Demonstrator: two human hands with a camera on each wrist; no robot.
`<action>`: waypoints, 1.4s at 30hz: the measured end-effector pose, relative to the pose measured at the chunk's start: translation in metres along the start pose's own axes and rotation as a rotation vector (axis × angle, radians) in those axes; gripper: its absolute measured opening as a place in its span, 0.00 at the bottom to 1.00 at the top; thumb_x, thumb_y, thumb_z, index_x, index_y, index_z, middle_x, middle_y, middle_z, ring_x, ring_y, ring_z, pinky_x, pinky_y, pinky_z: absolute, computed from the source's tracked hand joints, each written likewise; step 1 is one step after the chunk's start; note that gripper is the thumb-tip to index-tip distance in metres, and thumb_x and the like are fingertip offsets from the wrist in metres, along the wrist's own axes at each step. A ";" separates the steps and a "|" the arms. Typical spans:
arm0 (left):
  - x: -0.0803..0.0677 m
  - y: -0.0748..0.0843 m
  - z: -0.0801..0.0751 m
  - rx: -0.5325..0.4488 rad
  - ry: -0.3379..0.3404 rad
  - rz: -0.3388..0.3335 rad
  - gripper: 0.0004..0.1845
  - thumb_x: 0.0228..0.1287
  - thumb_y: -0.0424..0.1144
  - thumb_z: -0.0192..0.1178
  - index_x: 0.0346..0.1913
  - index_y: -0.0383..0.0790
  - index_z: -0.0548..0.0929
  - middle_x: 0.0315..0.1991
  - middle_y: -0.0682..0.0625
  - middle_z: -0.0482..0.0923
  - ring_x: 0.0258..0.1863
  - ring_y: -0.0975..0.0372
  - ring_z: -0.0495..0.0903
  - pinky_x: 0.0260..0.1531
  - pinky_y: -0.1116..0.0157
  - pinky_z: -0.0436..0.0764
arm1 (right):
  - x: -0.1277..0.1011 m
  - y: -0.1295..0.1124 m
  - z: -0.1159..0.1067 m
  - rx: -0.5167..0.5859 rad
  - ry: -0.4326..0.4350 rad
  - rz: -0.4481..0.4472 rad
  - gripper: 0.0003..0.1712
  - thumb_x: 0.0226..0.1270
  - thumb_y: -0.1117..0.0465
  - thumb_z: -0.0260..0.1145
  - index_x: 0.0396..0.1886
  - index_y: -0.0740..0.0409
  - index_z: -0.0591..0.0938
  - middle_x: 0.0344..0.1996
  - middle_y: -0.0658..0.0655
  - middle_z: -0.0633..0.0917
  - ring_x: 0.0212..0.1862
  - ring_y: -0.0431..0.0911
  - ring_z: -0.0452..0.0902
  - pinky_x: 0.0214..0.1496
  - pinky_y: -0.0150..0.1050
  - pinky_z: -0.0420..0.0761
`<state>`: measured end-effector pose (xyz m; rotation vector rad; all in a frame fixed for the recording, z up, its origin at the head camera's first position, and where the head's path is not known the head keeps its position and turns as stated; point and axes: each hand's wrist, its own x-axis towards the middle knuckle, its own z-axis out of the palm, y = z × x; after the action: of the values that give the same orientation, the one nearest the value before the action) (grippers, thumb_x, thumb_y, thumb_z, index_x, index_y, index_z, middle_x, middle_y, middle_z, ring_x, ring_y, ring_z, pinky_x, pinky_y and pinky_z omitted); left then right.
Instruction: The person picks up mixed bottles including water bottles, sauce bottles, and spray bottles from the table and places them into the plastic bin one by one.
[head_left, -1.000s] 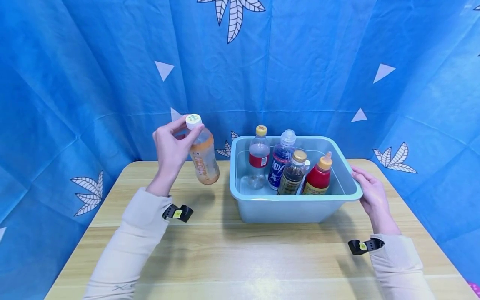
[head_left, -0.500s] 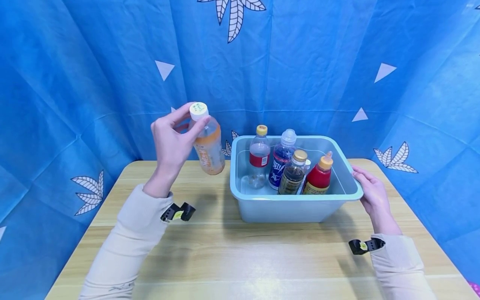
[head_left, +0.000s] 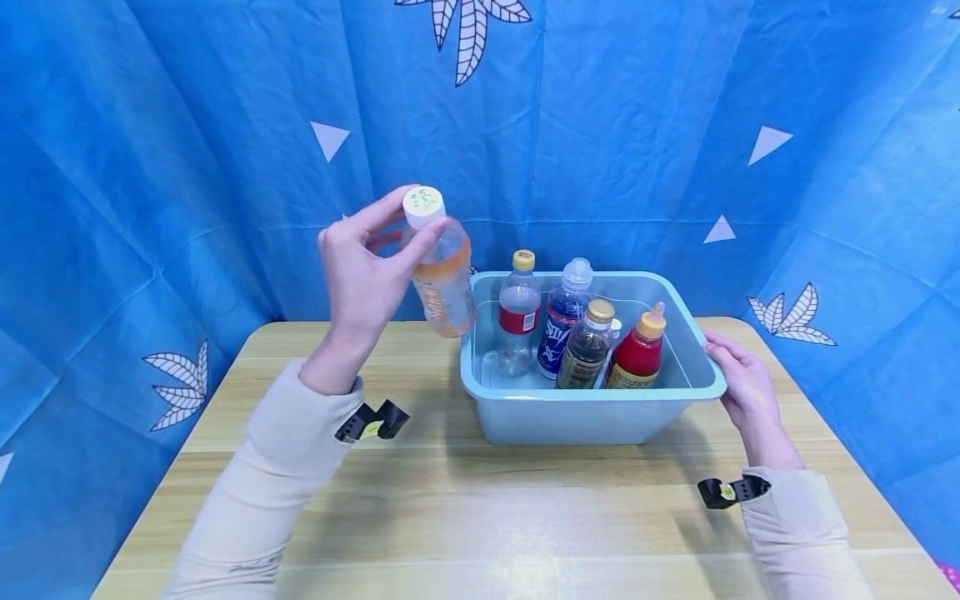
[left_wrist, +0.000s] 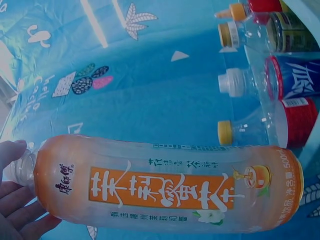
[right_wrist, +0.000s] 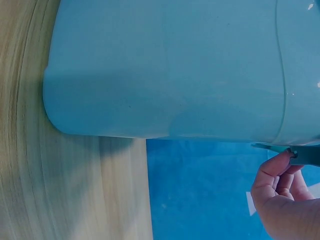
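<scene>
My left hand (head_left: pixel 375 258) pinches a clear plastic drink bottle (head_left: pixel 444 292) near its white cap, fingers on one side and thumb on the other. Raised above the table, the bottle leans slightly, its lower end overlapping the left rim of a light blue plastic bin in the head view. In the left wrist view the bottle (left_wrist: pixel 165 187) shows an orange label with large white characters. At the bin's right end, my right hand (head_left: pixel 742 387) grips the rim of the bin (head_left: pixel 570 421). The right wrist view shows the thumb and curled fingers (right_wrist: pixel 275 172) at that rim.
Inside the bin stand several bottles: a red-labelled one with a yellow cap (head_left: pixel 518 312), a blue-labelled one (head_left: pixel 561 325), a dark one with a gold cap (head_left: pixel 587 346) and a red squeeze bottle (head_left: pixel 636 354). A wooden table (head_left: pixel 480 517) lies below; a blue curtain (head_left: pixel 600 125) hangs behind.
My left hand has lifted the bottle and carried it rightward, from over the table to the bin's left rim. My right hand has stayed on the bin.
</scene>
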<state>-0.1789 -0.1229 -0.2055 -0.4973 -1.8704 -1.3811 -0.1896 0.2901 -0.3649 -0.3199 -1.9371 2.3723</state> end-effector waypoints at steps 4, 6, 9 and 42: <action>-0.002 0.001 0.007 -0.031 -0.020 0.005 0.19 0.49 0.38 0.66 0.47 0.39 0.81 0.42 0.52 0.81 0.42 0.67 0.78 0.39 0.66 0.77 | 0.001 0.001 0.000 -0.016 0.004 -0.004 0.15 0.59 0.56 0.62 0.47 0.47 0.80 0.36 0.41 0.78 0.35 0.34 0.76 0.32 0.28 0.77; -0.004 0.002 0.012 -0.050 -0.029 0.016 0.19 0.50 0.38 0.66 0.47 0.37 0.80 0.42 0.51 0.80 0.42 0.66 0.78 0.39 0.65 0.77 | 0.003 0.003 -0.002 -0.026 0.006 -0.008 0.18 0.58 0.55 0.63 0.50 0.47 0.79 0.36 0.41 0.78 0.35 0.35 0.76 0.32 0.28 0.77; -0.006 0.002 0.019 -0.081 -0.034 0.034 0.19 0.50 0.38 0.65 0.47 0.35 0.80 0.43 0.50 0.80 0.42 0.66 0.78 0.39 0.65 0.77 | 0.008 0.008 -0.007 -0.062 0.007 -0.017 0.22 0.56 0.52 0.64 0.53 0.47 0.77 0.38 0.42 0.77 0.37 0.35 0.75 0.34 0.29 0.77; -0.046 -0.041 0.078 -0.115 -0.117 -0.126 0.17 0.51 0.39 0.65 0.45 0.35 0.81 0.41 0.46 0.80 0.40 0.61 0.79 0.37 0.61 0.79 | 0.011 0.012 -0.012 -0.022 0.011 0.003 0.17 0.58 0.55 0.63 0.49 0.46 0.79 0.42 0.43 0.77 0.37 0.36 0.75 0.33 0.30 0.77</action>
<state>-0.2030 -0.0590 -0.2772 -0.5360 -1.9518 -1.5799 -0.1975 0.3008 -0.3798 -0.3366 -1.9605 2.3484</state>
